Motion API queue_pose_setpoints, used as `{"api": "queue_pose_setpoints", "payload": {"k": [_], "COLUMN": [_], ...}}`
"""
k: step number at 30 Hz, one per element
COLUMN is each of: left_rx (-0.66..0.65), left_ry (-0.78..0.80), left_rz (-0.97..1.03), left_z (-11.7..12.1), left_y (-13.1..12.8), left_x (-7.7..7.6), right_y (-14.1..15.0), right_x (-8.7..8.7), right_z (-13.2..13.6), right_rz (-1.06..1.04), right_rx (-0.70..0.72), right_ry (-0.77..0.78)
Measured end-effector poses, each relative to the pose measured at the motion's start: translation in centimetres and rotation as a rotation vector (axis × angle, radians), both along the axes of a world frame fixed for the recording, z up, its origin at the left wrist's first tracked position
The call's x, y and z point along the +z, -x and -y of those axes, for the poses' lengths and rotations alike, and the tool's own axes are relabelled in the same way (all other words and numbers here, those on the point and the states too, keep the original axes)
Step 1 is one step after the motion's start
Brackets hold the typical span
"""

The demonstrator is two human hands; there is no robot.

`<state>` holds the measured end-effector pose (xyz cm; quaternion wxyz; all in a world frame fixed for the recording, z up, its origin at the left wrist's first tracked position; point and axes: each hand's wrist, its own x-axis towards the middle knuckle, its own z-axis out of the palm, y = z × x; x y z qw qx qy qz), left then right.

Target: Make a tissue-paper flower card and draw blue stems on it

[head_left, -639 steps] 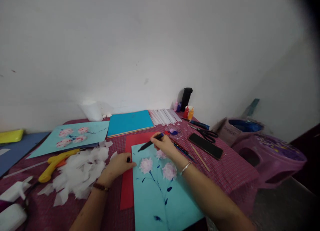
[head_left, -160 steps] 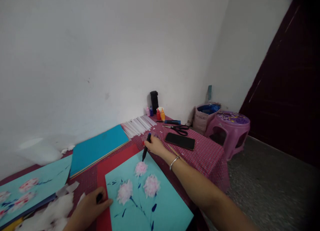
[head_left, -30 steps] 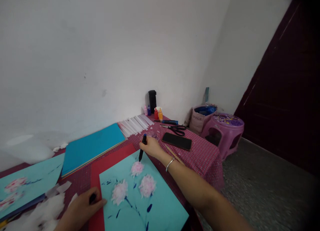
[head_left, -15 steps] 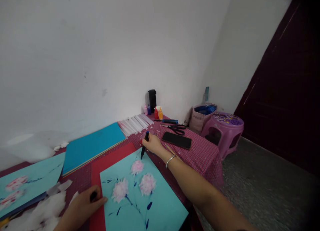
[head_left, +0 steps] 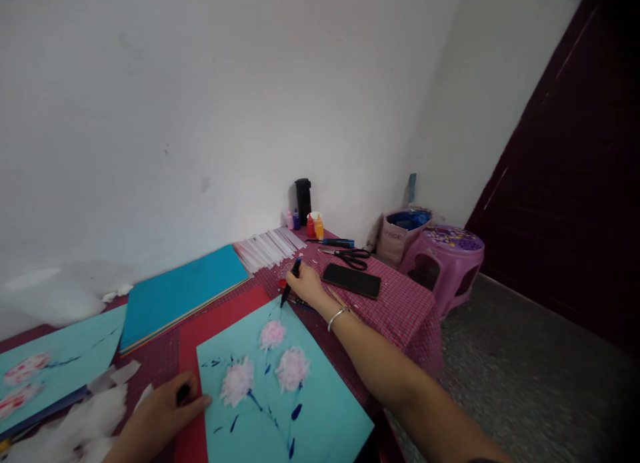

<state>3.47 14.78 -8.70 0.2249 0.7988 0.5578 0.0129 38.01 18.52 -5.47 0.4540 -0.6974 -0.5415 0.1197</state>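
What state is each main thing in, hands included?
Light-blue sheet: flat, bearing pink flowers and dark-blue marks
Right hand: closed on the marker
Marker: slanted, tip down by the light-blue sheet's far corner, contact unclear
Left hand: curled around a small black piece
Phone: flat, screen dark
Scissors: lying flat, blades seemingly shut
Red bottle: upright
Orange bottle: upright
Blue sheets: stacked flat
Stool: upright

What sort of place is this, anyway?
Probably a craft corner in a room, perhaps at home: small coloured bottles, black-handled scissors and a pale blue sheet with pink flowers share a cloth-covered table.
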Motion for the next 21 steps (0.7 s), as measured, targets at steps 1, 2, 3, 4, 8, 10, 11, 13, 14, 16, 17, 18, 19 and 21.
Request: {"api": "queue_pose_setpoints", "payload": {"k": [1,2,3,4,8,10,11,13,14,16,17,18,19,21], "left_rx": [0.000,-0.002,-0.006,-0.009,0.005,0.003,-0.004,-0.009,-0.005,0.008,0.011,0.007,-0.002,-0.018], "left_ry": [-0.004,-0.007,-0.008,-0.010,-0.014,-0.008,-0.001,0.007,0.009,0.000,-0.005,-0.009,-0.012,-0.014], "left_rz": [-0.007,-0.013,-0.018,-0.023,-0.039,-0.028,-0.017,0.000,-0.001,-0.010,-0.017,-0.024,-0.030,-0.037], "left_z": [0.0,0.0,0.0,0.1,0.1,0.1,0.2,0.2,0.3,0.3,0.3,0.2,0.1,-0.1], "left_y": [0.0,-0.1,-0.1,-0.1,-0.1,-0.1,-0.1,-0.1,-0.1,-0.2,-0.1,-0.1,0.0,0.2], "left_x": [0.1,0.1,0.2,0.2,0.1,0.1,0.1,0.1,0.2,0.2,0.1,0.0,-0.2,-0.5], "right_y": [0.0,0.0,0.0,-0.1,-0.1,0.0,0.1,0.2,0.1,-0.6,-1.2,-1.9,-2.8,-4.6], "right_x": [-0.1,-0.1,-0.2,-0.3,-0.7,-1.0,-1.1,-1.2,-1.2,-0.9,-0.6,-0.3,0.0,0.5], "right_z": [-0.1,-0.1,-0.2,-0.3,-0.7,-0.8,-0.9,-1.0,-1.1,-1.3,-1.4,-1.5,-1.5,-1.5], "right_rz": [-0.005,-0.011,-0.019,-0.027,-0.066,-0.091,-0.106,-0.138,-0.156,-0.194,-0.213,-0.231,-0.245,-0.255], "right_rx": [-0.002,-0.004,-0.005,-0.007,-0.019,-0.027,-0.030,-0.034,-0.034,-0.041,-0.054,-0.073,-0.096,-0.143], "right_ry": [-0.004,-0.007,-0.011,-0.016,-0.041,-0.063,-0.077,-0.110,-0.131,-0.185,-0.219,-0.256,-0.291,-0.339]}}
